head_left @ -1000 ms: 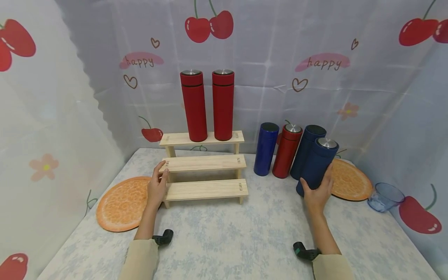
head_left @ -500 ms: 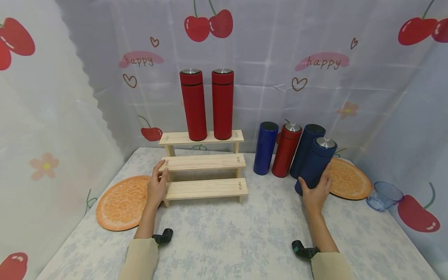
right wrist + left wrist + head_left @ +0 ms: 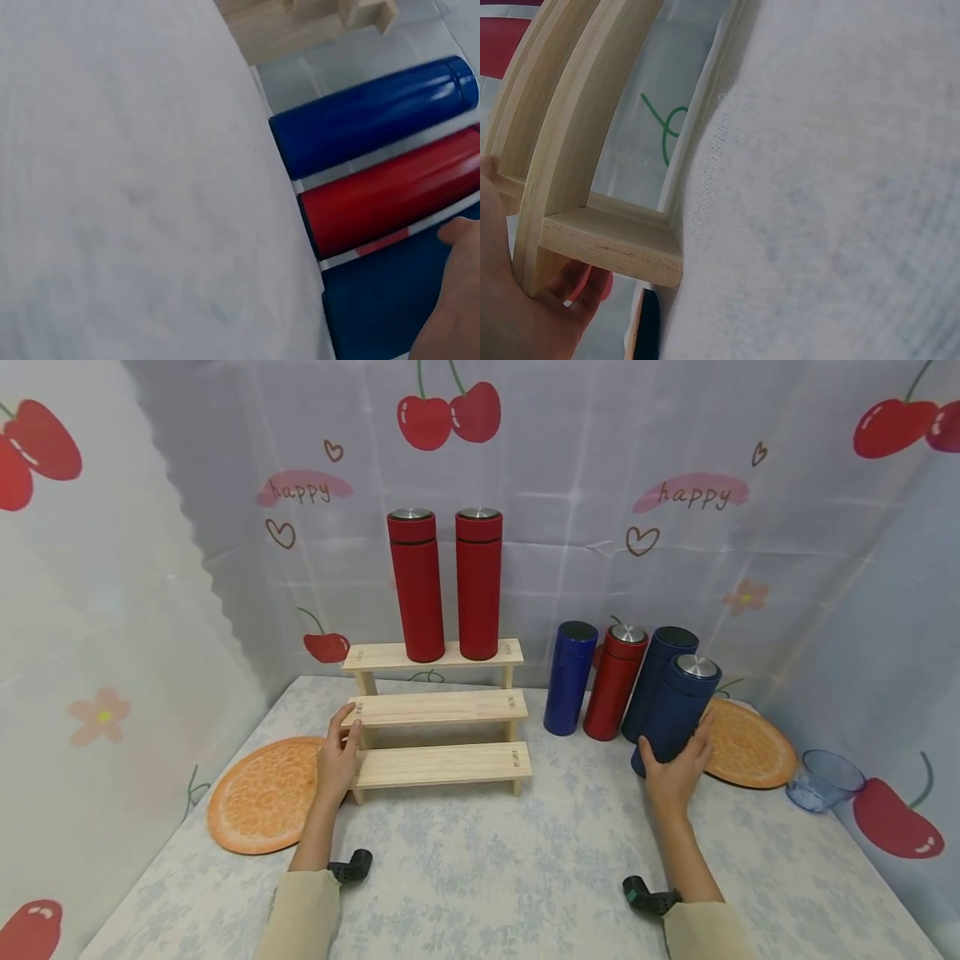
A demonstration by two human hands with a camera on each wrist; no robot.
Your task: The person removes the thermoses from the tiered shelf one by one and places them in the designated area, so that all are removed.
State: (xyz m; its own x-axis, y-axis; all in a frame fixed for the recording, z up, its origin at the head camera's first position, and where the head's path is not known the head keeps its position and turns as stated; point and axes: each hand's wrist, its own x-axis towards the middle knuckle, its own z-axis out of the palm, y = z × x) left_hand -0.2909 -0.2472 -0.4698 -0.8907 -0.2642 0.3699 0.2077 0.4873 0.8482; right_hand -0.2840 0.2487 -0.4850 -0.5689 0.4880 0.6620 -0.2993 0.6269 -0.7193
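Observation:
My left hand point(image 3: 337, 762) grips the left end of a three-tier wooden display stand point(image 3: 442, 766), thumb and fingers around the board's end. In the left wrist view the fingers point(image 3: 585, 296) reach behind a side board. My right hand point(image 3: 677, 775) holds a navy thermos point(image 3: 678, 710) with a silver lid low on its body, thumb on the left and fingers on the right. This thermos leans slightly right in the head view, in front of another navy thermos point(image 3: 670, 640). Two red thermoses point(image 3: 416, 593) stand upright on the top tier.
A red thermos point(image 3: 615, 685) and a bright blue thermos point(image 3: 571, 681) stand left of the navy pair. Orange round mats lie at the left point(image 3: 258, 797) and right point(image 3: 742, 747). A clear blue glass cup point(image 3: 823, 781) is at the far right. Printed curtains enclose the table.
My right hand and the navy thermos in it have shifted very slightly left. The left hand and the stand hold still.

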